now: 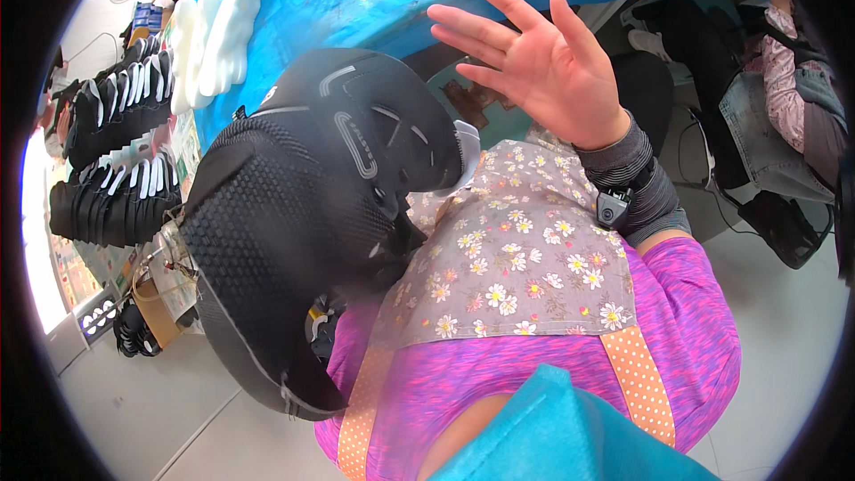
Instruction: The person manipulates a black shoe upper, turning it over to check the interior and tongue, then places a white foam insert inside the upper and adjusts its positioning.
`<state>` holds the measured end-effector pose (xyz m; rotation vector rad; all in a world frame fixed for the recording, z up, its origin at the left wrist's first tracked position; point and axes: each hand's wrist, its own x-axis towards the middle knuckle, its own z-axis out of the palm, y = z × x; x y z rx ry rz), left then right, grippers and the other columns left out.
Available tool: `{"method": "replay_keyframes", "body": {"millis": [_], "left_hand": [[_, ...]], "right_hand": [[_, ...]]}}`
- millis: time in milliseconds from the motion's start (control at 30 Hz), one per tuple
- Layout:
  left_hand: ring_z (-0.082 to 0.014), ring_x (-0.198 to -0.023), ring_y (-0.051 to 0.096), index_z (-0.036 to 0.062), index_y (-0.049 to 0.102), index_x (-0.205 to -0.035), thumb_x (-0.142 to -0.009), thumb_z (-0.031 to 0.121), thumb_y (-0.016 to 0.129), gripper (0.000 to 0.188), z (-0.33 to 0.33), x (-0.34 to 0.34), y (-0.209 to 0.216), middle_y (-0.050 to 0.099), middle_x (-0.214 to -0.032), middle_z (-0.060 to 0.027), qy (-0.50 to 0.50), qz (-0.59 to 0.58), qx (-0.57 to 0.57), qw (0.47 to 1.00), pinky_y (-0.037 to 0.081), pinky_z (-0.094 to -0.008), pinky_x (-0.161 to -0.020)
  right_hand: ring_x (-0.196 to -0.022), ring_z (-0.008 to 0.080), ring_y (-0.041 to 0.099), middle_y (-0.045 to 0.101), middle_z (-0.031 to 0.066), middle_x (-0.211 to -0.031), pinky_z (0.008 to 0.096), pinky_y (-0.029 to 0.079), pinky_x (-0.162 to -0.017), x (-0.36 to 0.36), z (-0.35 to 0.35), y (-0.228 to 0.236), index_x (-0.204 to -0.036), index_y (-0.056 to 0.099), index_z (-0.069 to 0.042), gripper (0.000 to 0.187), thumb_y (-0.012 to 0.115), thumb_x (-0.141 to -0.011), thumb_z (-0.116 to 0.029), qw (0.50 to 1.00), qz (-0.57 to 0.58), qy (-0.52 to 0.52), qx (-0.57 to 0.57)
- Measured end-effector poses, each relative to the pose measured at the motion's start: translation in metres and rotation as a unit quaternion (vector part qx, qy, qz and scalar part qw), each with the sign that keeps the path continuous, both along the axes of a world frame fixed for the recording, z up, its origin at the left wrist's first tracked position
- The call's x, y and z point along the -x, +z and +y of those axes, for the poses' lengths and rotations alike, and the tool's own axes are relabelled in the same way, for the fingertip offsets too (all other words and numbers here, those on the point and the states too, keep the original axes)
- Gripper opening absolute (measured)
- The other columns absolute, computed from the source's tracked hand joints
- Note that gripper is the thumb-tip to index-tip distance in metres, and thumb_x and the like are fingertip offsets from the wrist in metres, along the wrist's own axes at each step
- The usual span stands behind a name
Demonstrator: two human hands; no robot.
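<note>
A large black padded piece (pixel 294 187), bag-like, with a honeycomb texture and grey looped printing, stands upright against my left side. Its curved edge at the right has a pale grey lining. Exactly what kind of thing it is, I cannot make out. My left arm goes behind it, so my left hand is hidden. Raised palm-up beside the blue table edge, my right hand (pixel 543 58) has its fingers spread and holds nothing; it is apart from the black piece. A small grey device (pixel 613 207) is strapped to my right wrist over a dark sleeve.
A blue-covered table (pixel 312 13) lies ahead, with white molded foam pads (pixel 233 31) at its left. Stacks of black pieces with white inserts (pixel 134 89) hang or stand at the far left. Another person's patterned sleeve (pixel 784 62) shows at the right, near a chair and cables.
</note>
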<state>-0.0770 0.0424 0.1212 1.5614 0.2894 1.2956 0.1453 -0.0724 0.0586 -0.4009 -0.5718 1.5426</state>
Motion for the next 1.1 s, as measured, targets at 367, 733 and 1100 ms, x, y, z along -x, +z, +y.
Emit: {"method": "replay_keyframes", "body": {"millis": [367, 733, 1100], "left_hand": [[-0.0343, -0.101, 0.064, -0.008, 0.064, -0.11, -0.092, 0.033, 0.067, 0.046, -0.003, 0.0, -0.002, 0.064, -0.113, -0.0202, 0.009, -0.019, 0.014, 1.0, 0.05, -0.0452, -0.09], [-0.0344, -0.102, 0.063, -0.0084, 0.064, -0.109, -0.092, 0.034, 0.067, 0.046, -0.02, 0.054, -0.006, 0.064, -0.113, -0.0203, 0.104, -0.12, 0.055, 0.986, 0.05, -0.045, -0.09], [-0.0345, -0.104, 0.063, -0.0087, 0.064, -0.108, -0.092, 0.034, 0.068, 0.046, -0.074, 0.034, -0.045, 0.064, -0.114, -0.0204, 0.091, -0.067, -0.026, 0.993, 0.05, -0.0448, -0.091]], "right_hand": [[-0.115, 0.0222, 0.064, 0.064, 0.0167, -0.128, 0.0328, 0.051, -0.099, -0.015, -0.009, -0.011, -0.14, 0.052, -0.003, 0.049, 0.067, -0.095, -0.015, 0.992, -0.118, -0.024, -0.047], [-0.055, 0.0019, 0.046, 0.064, -0.0013, -0.072, 0.018, 0.035, -0.052, -0.007, -0.028, -0.018, -0.096, 0.07, 0.0, 0.009, 0.065, -0.097, -0.007, 0.903, -0.39, -0.181, 0.012], [-0.096, 0.0264, 0.061, 0.065, 0.0105, -0.105, 0.0406, 0.047, -0.088, 0.029, -0.015, -0.006, -0.119, 0.059, -0.002, 0.034, 0.064, -0.091, -0.021, 0.512, -0.723, -0.297, -0.357]]}}
